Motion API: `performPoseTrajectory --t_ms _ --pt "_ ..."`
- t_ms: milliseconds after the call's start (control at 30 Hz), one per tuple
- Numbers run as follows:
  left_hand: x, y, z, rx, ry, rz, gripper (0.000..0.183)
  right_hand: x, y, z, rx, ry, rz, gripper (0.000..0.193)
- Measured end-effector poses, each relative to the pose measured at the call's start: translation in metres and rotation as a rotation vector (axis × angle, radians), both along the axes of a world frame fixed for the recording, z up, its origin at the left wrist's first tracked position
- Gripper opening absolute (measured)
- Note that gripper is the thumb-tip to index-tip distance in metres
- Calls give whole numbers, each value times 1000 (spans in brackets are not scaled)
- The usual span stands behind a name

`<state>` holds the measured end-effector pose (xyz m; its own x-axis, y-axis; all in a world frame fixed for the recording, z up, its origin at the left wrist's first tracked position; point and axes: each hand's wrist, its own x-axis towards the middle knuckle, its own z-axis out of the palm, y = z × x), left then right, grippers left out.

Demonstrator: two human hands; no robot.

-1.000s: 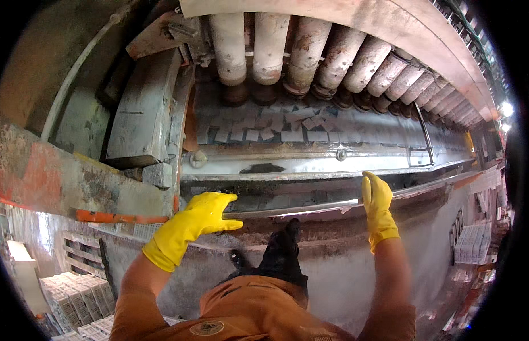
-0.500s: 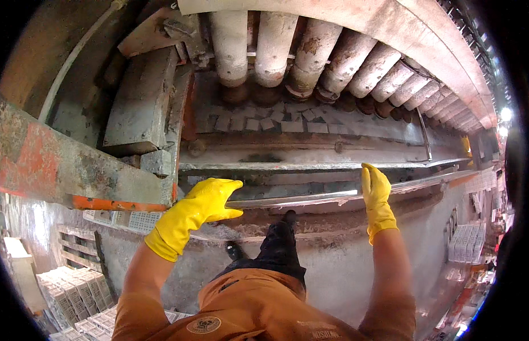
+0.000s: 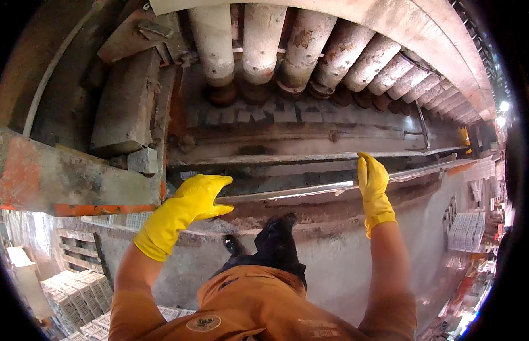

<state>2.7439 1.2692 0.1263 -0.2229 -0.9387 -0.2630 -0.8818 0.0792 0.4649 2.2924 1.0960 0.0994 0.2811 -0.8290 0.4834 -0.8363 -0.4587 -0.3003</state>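
Observation:
My left hand [image 3: 190, 207], in a yellow rubber glove, is at the left end of a long wet metal rail [image 3: 310, 191]. Its fingers and thumb are spread apart, with nothing visibly gripped between them. My right hand [image 3: 373, 184], gloved alike, stands farther along the same rail with its fingers stretched upward and appears to rest against it. Beyond the rail runs a second, paler bar [image 3: 276, 159]. Past that, a row of light square pieces [image 3: 282, 115] lies on a wet, dark bed beneath the cylinders.
Thick, stained cylinders [image 3: 304, 48] line up under a curved pale beam [image 3: 412, 25]. At left are a worn orange-and-grey machine frame [image 3: 77, 176] and a metal box [image 3: 125, 102]. Stacked white crates [image 3: 80, 290] and a wooden pallet [image 3: 80, 250] stand behind left; more crates [image 3: 467, 230] stand at right.
The view has shifted slightly, so the machine sits a little farther left. Both hands keep nearly the same pose by the rail. The square pieces under the cylinders now lie in a different arrangement.

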Motion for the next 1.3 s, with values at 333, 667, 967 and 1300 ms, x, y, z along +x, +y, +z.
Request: performPoseTrajectory --t_ms 333,667,967,1300 --pt "8 -32 6 72 -25 -13 74 11 -27 8 -32 -32 5 24" --pt "18 -67 16 35 -5 13 72 28 -67 11 -97 -49 77 19" --pt "10 -87 16 82 -257 190 74 32 -94 8 -209 -29 166 18" --pt "-15 -86 29 127 -459 423 81 33 -94 6 -223 -12 164 19"
